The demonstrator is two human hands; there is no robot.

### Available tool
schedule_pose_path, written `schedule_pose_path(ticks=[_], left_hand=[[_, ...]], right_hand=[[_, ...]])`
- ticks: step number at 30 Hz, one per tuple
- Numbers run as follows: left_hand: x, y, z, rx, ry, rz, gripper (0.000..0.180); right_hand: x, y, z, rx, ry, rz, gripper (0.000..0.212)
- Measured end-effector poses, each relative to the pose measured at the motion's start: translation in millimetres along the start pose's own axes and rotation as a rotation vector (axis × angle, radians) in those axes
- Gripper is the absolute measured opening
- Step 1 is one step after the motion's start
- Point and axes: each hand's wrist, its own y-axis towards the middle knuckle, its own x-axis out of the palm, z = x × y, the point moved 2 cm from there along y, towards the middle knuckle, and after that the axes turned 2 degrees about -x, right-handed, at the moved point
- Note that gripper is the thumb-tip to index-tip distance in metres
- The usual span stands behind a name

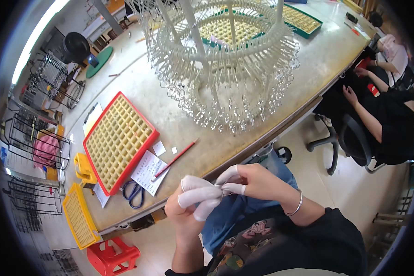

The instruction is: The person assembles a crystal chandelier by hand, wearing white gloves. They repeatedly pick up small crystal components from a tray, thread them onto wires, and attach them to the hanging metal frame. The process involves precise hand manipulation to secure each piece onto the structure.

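Note:
Both my hands are raised in front of my lap, just off the near table edge, with white finger covers on several fingertips. My left hand (193,201) is closed, its thumb and fingers pinched together. From the right, my right hand (252,180) meets it fingertip to fingertip, also in a pinch. Between the fingertips is a tiny shiny thing, mostly hidden and too small to name. On the table, nearest to my hands, lie a red pencil (175,158), a written paper sheet (148,171) and dark blue-handled scissors (133,187).
A red-rimmed tray (133,164) of pale square cells lies at left. A tall white tiered rack (234,56), hung with many clear loops, fills the table's far middle. A yellow tray (95,239) and red stool (117,255) stand lower left. People sit by a black chair (354,138) at right.

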Motion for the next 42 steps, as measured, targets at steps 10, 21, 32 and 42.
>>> schedule_pose_path(ticks=[10,21,32,42], left_hand=[[-12.1,-3.0,-2.3,-0.112,-0.981,-0.029,0.004],[-44.5,10.3,-8.6,-0.056,-0.769,0.168,0.012],[-14.8,63.0,12.2,-0.128,-0.503,0.184,0.016],[37.7,97.1,34.3,-0.321,-0.518,0.052,0.023]], right_hand=[[-29.7,-19.9,-15.1,0.168,0.287,0.346,0.009],[-90.5,-44.2,-41.8,-0.393,0.366,0.385,0.009],[-159.0,-38.3,-149.6,-0.623,-0.018,0.689,0.015],[-161.8,-25.7,-258.7,-1.026,-0.605,1.145,0.02]])
